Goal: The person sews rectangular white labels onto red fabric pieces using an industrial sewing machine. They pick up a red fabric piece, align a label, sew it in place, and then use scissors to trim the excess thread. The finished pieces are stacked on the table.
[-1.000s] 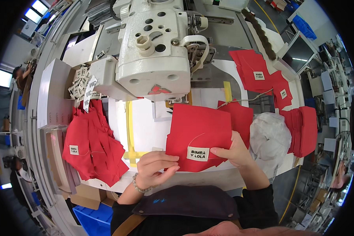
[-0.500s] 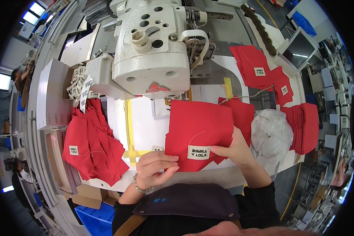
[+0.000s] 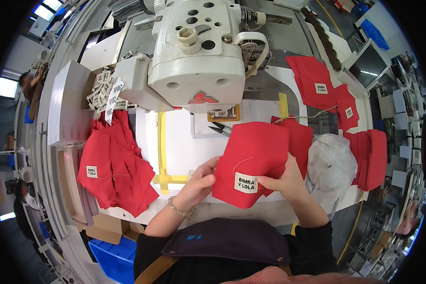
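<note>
A red fabric piece (image 3: 251,146) with a cream label (image 3: 245,182) hangs in front of me, over the near edge of the table. My right hand (image 3: 291,182) is closed on its right side, the thumb pressed on the front beside the label and the fingers behind. At the left edge my left hand (image 3: 199,184) grips the piece; its fingertips go behind the cloth and are partly hidden. A pale loose thread curves above the label. Another red piece (image 3: 298,142) lies behind, at the right.
A white sewing machine head (image 3: 199,66) stands ahead, with dark tweezers (image 3: 220,128) below it. Red labelled pieces (image 3: 111,165) are heaped at left, beside a box of loose labels (image 3: 102,90). At right are a plastic-wrapped bundle (image 3: 331,163) and stacked red pieces (image 3: 368,160).
My left hand has risen from below the cloth to its left edge. The fabric piece has shifted slightly right and tilted, uncovering the tweezers. The whole view has shifted a little.
</note>
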`<act>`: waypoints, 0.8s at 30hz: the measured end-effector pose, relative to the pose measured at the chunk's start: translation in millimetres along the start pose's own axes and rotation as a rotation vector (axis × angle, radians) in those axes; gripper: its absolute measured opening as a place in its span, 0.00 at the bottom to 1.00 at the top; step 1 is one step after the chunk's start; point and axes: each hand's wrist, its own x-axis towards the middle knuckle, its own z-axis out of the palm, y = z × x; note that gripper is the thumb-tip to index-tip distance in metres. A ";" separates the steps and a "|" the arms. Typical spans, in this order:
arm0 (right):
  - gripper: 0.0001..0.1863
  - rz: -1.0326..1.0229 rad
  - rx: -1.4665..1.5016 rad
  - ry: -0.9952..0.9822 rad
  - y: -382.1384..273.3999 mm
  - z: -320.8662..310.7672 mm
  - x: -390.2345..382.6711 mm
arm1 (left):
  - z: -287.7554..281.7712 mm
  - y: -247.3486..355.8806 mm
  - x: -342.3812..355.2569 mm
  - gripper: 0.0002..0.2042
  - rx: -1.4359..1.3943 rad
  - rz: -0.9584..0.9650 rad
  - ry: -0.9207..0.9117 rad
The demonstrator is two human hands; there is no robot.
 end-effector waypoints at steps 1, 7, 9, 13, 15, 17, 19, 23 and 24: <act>0.32 0.006 -0.019 0.007 -0.4 -0.1 -1.0 | -0.4 0.0 2.8 0.38 0.040 -0.077 -0.060; 0.35 -0.019 0.000 0.025 0.3 -1.5 -2.3 | 27.2 11.6 10.9 0.23 0.576 0.274 0.086; 0.35 -0.023 -0.028 0.020 -1.0 -3.7 -3.2 | 33.5 13.5 10.8 0.23 0.599 0.304 0.099; 0.35 -0.025 -0.071 0.010 -4.2 -5.2 -4.2 | 38.6 15.6 10.2 0.22 0.628 0.343 0.103; 0.36 -0.029 -0.064 0.014 -6.6 -3.3 -4.2 | 40.0 16.3 9.2 0.23 0.633 0.342 0.106; 0.36 -0.032 -0.061 0.017 -7.0 -3.1 -4.4 | 40.3 16.0 9.1 0.23 0.638 0.345 0.107; 0.36 -0.034 -0.060 0.015 -6.0 -3.7 -4.4 | 39.8 15.4 9.2 0.24 0.641 0.354 0.108; 0.37 -0.034 -0.047 0.018 -2.3 -5.4 -4.6 | 39.9 15.6 8.7 0.24 0.660 0.359 0.104; 0.37 -0.035 -0.044 0.017 -2.1 -5.5 -4.6 | 40.6 15.9 8.3 0.24 0.664 0.361 0.104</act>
